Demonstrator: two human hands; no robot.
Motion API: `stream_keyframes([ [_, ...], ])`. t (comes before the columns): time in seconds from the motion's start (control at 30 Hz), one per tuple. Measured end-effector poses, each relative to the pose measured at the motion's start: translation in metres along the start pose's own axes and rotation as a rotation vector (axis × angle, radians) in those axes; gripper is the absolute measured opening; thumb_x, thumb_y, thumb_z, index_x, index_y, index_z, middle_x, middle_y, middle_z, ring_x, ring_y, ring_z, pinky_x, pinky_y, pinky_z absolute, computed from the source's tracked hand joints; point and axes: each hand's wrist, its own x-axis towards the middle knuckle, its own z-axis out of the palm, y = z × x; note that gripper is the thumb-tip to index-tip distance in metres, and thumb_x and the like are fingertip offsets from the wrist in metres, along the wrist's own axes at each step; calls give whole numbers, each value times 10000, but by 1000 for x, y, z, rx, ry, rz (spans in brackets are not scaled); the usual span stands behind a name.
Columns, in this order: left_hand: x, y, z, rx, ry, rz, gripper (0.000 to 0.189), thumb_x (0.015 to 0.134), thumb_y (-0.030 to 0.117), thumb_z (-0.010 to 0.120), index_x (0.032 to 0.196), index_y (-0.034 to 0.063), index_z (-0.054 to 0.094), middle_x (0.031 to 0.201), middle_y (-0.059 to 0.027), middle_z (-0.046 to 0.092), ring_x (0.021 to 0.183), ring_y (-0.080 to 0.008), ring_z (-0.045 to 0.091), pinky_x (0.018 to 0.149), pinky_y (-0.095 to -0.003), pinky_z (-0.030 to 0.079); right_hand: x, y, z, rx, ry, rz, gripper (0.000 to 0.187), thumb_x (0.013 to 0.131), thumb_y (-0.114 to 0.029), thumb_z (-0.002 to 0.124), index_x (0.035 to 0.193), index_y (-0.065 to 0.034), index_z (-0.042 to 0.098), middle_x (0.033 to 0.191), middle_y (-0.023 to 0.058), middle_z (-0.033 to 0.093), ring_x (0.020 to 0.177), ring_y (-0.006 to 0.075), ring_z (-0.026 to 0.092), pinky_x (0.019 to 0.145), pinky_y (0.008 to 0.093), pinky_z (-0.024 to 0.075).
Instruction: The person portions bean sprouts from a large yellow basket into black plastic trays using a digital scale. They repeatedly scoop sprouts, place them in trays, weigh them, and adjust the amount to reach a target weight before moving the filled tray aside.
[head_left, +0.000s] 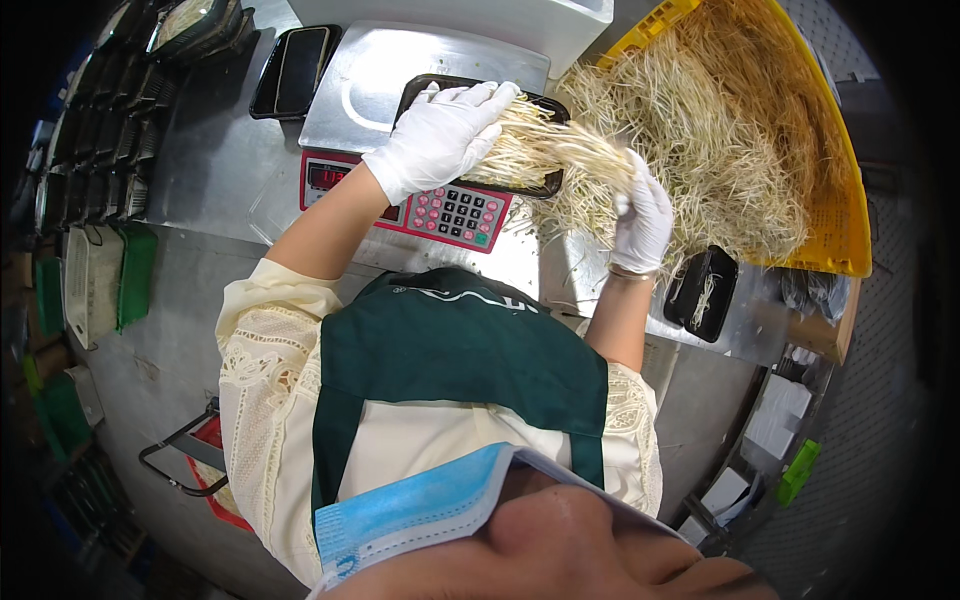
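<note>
My left hand (442, 135), in a white glove, lies over the left part of a black plastic tray (551, 184), its fingers spread across the bean sprouts (517, 142) inside. The tray rests on the metal platform of a digital scale (360, 67) with a red-edged keypad and a lit display. To the right of the tray, my right hand (646, 214), also gloved, grips one end of a bunch of sprouts that stretches over the tray's right end. Beside that hand, a large heap of sprouts (697, 135) spills from a yellow plastic crate (840, 240).
A black tray holding a phone (301, 71) stands left of the scale. Stacked black trays (97, 127) line the far left. A white box (480, 22) sits behind the scale. Near the table's front right edge lies a small black tray (724, 292) with a few sprouts.
</note>
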Motion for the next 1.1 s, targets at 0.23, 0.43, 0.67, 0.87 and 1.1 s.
stream_keyframes([
  [0.23, -3, -3, -16, -25, 86, -63, 353, 945, 317, 477, 1242, 145, 561, 1247, -105, 566, 1143, -277, 528, 1041, -441, 304, -39, -84, -90, -182, 189, -327, 438, 898, -115, 454, 1276, 106, 451, 1342, 196, 478, 991, 100, 530, 516, 70, 352],
  [0.43, -36, -55, -54, -441, 397, -78, 281, 957, 169, 502, 1206, 66, 582, 1123, -116, 625, 1062, -194, 572, 960, -302, 404, -93, -102, -262, -278, 563, -437, 410, 851, -184, 587, 1185, 51, 563, 1151, 114, 598, 754, 116, 534, 629, 187, 395],
  [0.67, -71, -61, -56, -428, 368, -231, 430, 930, 259, 559, 1281, 18, 501, 1174, -138, 596, 1095, -217, 562, 973, -295, 406, -52, -69, -221, -1226, 586, 105, 555, 868, -240, 645, 1325, 7, 448, 1168, 121, 595, 1027, 193, 570, 857, 299, 472],
  [0.87, -17, -5, -31, -13, 182, 82, 877, 741, 485, 692, 1395, 34, 320, 1387, -188, 397, 1250, -363, 412, 1069, -424, 302, 4, 13, 45, -954, -369, -420, 765, 810, -286, 683, 1404, 9, 303, 1478, 189, 279, 1365, 287, 276, 1121, 378, 215],
  [1.1, -7, -2, -7, -6, -122, -112, 793, 694, 421, 669, 1344, 69, 383, 1292, -141, 476, 1153, -345, 486, 977, -464, 383, 18, 56, 122, -1432, -459, -764, 633, 845, -369, 567, 1303, 44, 420, 1281, 262, 470, 1100, 396, 502, 948, 441, 408],
])
